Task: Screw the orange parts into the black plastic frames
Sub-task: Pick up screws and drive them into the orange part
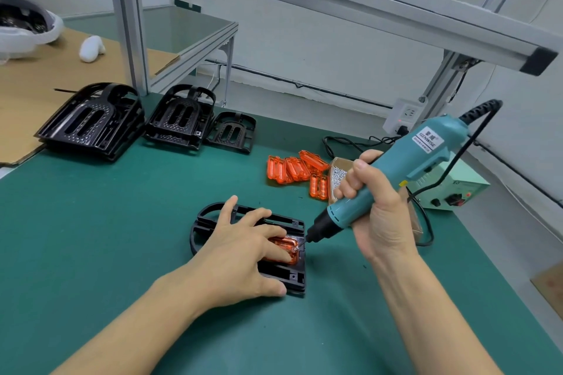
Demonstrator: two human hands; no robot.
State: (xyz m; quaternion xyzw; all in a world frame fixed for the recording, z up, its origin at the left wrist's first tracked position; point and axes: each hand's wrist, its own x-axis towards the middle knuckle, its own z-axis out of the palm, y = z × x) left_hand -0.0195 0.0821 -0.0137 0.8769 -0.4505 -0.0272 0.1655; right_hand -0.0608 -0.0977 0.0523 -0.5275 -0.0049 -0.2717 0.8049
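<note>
- The left hand [243, 248] lies flat with straight fingers on the orange part [285, 248], pressing it down into the black frame [292, 278] on the green mat [122, 237].
- The right hand [370, 204] is wrapped tight round the driver [396, 173]. Its tip sits on a screw [295, 248] at the right corner of the orange part.
- The driver leans over a lot. If it stays tilted, the screw may go in crooked and hurt the plastic.
- The tip is very close to the left fingers [274, 233]. If it slips off the screw, it could poke them or scratch the orange part.
- If the left hand lifts too soon, the orange part may slide out of its spot.
- Too hard a push could crack the orange part.
- The cord [426, 222] loops near the right wrist and could tug the driver.
- More orange parts [297, 169], a box of screws [339, 172] and more frames [179, 120] wait at the back, so much work looks left.
</note>
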